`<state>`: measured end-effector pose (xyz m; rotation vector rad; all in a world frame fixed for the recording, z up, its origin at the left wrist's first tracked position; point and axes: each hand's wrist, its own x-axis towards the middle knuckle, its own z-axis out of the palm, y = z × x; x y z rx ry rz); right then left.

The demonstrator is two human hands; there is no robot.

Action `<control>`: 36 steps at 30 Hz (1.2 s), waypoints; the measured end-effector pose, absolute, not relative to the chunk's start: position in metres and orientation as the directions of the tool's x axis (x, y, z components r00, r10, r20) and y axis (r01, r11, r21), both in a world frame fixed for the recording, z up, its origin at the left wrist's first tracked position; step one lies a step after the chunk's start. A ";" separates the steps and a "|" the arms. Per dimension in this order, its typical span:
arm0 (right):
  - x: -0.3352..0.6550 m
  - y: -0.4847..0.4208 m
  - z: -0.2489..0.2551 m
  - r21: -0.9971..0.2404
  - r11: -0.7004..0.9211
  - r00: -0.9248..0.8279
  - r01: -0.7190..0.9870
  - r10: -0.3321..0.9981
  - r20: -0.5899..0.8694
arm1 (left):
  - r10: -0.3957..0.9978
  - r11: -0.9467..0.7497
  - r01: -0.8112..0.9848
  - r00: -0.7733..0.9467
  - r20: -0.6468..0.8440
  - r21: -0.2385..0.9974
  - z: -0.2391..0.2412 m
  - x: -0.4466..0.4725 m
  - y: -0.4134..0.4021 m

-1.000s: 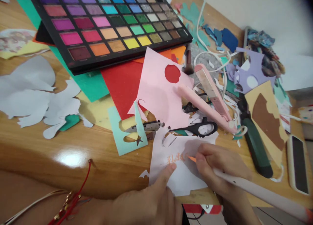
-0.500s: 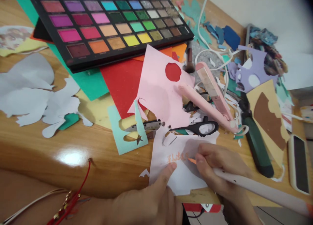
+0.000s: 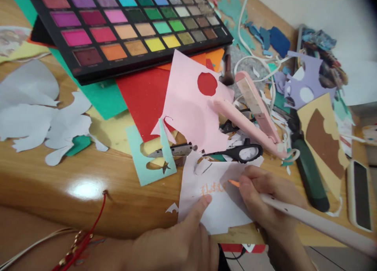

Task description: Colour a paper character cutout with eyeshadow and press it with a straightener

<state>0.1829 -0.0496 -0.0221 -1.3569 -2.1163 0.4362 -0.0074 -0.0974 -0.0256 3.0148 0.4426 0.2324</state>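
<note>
A torn-edged white sheet of paper (image 3: 212,216) lies at the table's front edge, with short orange handwriting (image 3: 212,189) near its middle. My left hand (image 3: 176,239) presses on this sheet with the index finger stretched out just below the writing, while its other fingers curl under. In my right hand (image 3: 271,200) is a long pale pen (image 3: 318,220), gripped close to its orange tip. That tip is at the right end of the writing; whether it touches the paper I cannot tell. Black-handled scissors (image 3: 246,153) lie just beyond the sheet, partly under paper scraps.
An open eyeshadow palette (image 3: 123,35) stands at the back left over coloured sheets. A pink hair straightener (image 3: 247,125), pink cut paper (image 3: 188,106), a dark green-handled tool (image 3: 312,176) and a phone (image 3: 359,196) lie rightward. White cut-outs (image 3: 38,118) are at left.
The pen tip and right hand have shifted slightly up from the writing's end. The left index finger stays on the paper. The view has shifted a little.
</note>
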 end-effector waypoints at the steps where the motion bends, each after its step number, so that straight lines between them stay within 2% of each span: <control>1: 0.183 -0.050 -0.022 -0.548 0.445 -0.319 0.708 0.894 0.314 | 0.292 -0.954 0.280 0.946 0.141 0.104 -0.026 -0.007 -0.097; 5: 0.184 -0.047 -0.019 -0.554 0.524 -0.515 0.647 0.836 0.189 | 0.298 -0.954 0.288 0.942 0.151 0.088 -0.026 -0.008 -0.097; 9: 0.184 -0.047 -0.018 -0.603 0.516 -0.460 0.609 0.848 0.262 | 0.298 -0.954 0.289 0.942 0.153 0.078 -0.026 -0.007 -0.099; 12: 0.184 -0.049 -0.021 -0.602 0.519 -0.485 0.607 0.842 0.238 | 0.315 -0.948 0.303 0.937 0.152 0.100 -0.027 -0.006 -0.100; 17: 0.185 -0.052 -0.024 -0.635 0.426 -0.333 0.645 0.904 0.268 | 0.321 -0.944 0.301 0.934 0.156 0.137 -0.027 -0.006 -0.100; 24: 0.186 -0.053 -0.025 -0.645 0.420 -0.325 0.638 0.907 0.268 | 0.331 -0.939 0.309 0.933 0.144 0.153 -0.027 -0.006 -0.101; 29: 0.186 -0.052 -0.025 -0.672 0.431 -0.384 0.602 0.894 0.230 | 0.322 -0.942 0.301 0.935 0.148 0.151 -0.027 -0.006 -0.100; 36: 0.184 -0.054 -0.023 -0.656 0.420 -0.348 0.627 0.904 0.247 | 0.319 -0.943 0.298 0.936 0.151 0.145 -0.026 -0.007 -0.100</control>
